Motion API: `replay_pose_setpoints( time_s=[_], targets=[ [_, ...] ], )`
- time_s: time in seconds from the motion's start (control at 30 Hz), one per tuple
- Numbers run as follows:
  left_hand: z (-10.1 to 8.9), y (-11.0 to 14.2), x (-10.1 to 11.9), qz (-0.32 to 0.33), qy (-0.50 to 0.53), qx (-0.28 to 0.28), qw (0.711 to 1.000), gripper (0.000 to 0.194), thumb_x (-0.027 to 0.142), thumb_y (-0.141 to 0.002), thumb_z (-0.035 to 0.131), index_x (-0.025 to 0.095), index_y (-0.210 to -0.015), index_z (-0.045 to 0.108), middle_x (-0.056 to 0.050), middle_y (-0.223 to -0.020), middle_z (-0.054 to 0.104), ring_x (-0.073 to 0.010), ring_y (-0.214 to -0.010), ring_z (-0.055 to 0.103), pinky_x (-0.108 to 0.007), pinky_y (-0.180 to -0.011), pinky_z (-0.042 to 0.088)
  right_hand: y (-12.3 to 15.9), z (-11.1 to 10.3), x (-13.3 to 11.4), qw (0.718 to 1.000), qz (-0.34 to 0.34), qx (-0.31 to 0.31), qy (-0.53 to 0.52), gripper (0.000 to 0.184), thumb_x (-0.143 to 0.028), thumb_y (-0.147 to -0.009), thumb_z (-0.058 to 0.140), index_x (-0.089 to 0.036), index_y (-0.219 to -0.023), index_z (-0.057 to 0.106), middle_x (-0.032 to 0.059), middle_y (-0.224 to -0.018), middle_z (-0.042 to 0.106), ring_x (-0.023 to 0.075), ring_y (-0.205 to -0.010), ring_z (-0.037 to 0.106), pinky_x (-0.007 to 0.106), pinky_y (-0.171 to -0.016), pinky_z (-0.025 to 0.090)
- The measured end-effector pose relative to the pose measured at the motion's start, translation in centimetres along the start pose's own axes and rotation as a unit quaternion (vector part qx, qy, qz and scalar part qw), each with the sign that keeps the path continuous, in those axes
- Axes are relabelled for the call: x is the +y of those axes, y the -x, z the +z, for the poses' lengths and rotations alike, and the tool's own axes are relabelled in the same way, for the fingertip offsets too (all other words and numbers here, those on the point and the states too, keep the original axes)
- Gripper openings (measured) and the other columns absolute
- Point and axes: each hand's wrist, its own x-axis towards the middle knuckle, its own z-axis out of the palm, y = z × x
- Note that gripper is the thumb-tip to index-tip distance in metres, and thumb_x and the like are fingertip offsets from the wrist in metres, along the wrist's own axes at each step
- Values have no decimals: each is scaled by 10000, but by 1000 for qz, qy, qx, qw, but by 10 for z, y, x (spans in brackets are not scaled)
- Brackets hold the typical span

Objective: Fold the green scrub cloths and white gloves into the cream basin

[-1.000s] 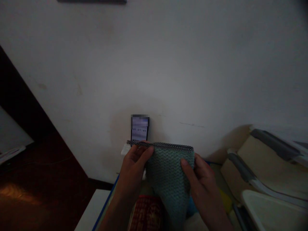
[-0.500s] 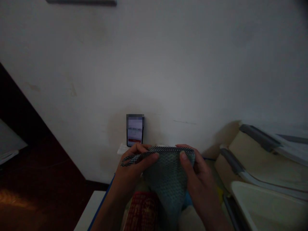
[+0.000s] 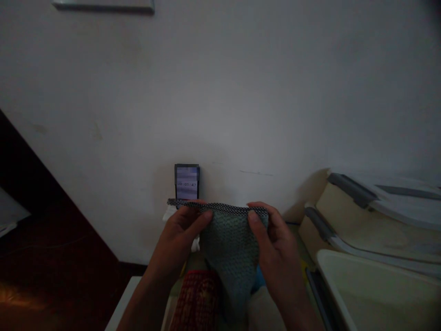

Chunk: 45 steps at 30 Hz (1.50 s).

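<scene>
Left hand [image 3: 181, 234] pinches the black-and-white checked band [image 3: 227, 209] along the top edge of a teal textured cloth [image 3: 229, 248], thumb in front, fingers behind. Right hand [image 3: 277, 234] grips the same edge near its right end, thumb likewise in front. Cloth hangs from both hands, narrowing downward; band runs nearly level, its free left end projecting past the left hand. Phone [image 3: 187, 181], timer on screen, stands just behind the band, near the wall [image 3: 241, 101]. Red patterned item [image 3: 195, 299] below, between the forearms; pale bins [image 3: 375, 294] at right.
</scene>
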Motion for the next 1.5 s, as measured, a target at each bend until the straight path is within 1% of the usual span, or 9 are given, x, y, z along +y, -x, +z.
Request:
replay_pose_setpoints(
  time_s=[0.13,0.37,0.47,0.53,0.73,0.93,1.07,1.37,1.5],
  targets=[
    [1,-1,0,0,19,1,1000,233,249,-715,790,201,-912,676,-6,-845,699,-144,-827,606,-262,-773,435,0,-1,0,1000,-14,17,18,328,-532,-853,547,-221,-931,617,7,-825,617,164,-747,546,285,-655,431],
    [2,-1,-2,-6,1,-3,1000,208,319,-720,781,167,-835,697,-13,-812,703,-144,-807,604,-267,-774,442,0,0,3,999,0,36,19,381,-567,-868,494,-229,-996,613,-1,-763,606,159,-670,509,280,-586,400],
    [4,0,-1,-1,18,15,1000,241,293,-661,822,179,-828,690,10,-774,700,-126,-754,592,-248,-723,438,-2,-1,3,1000,4,9,3,373,-552,-862,521,-229,-1034,593,0,-803,616,164,-714,534,290,-639,424],
    [5,0,0,-5,17,22,1000,256,308,-646,830,177,-819,692,9,-766,699,-132,-752,593,-252,-718,439,-3,-1,2,1000,2,-10,-2,356,-546,-847,551,-217,-977,590,1,-798,613,167,-737,542,290,-654,428],
    [5,0,-2,11,-11,35,999,305,423,-656,808,186,-816,704,11,-745,685,-145,-768,592,-248,-719,435,-3,-3,1,999,-22,35,25,372,-568,-865,504,-207,-797,565,-25,-696,523,139,-650,475,264,-583,386],
    [4,4,3,48,-95,26,994,190,358,-711,780,214,-800,695,29,-734,669,-126,-727,562,-219,-661,417,-1,-4,1,998,-35,52,10,363,-557,-885,480,-213,-808,565,-30,-691,505,131,-633,454,256,-567,371],
    [5,5,2,45,-81,40,995,236,388,-693,788,216,-824,694,26,-743,677,-132,-737,571,-226,-669,426,0,-6,-5,999,-35,38,5,336,-538,-881,499,-215,-840,582,-15,-719,560,141,-672,490,263,-590,390],
    [17,13,9,42,-9,21,999,254,354,-659,810,191,-813,693,7,-757,697,-146,-753,603,-237,-658,434,10,-13,-24,994,-104,36,18,200,-419,-900,525,-240,-963,589,-26,-751,565,120,-653,503,227,-550,396],
    [25,20,15,47,-1,5,999,251,341,-654,820,186,-808,696,5,-768,710,-146,-768,620,-233,-669,442,14,-22,-33,984,-159,34,74,167,-353,-905,530,-235,-1012,581,-11,-848,599,123,-727,533,233,-632,429]
  ],
)
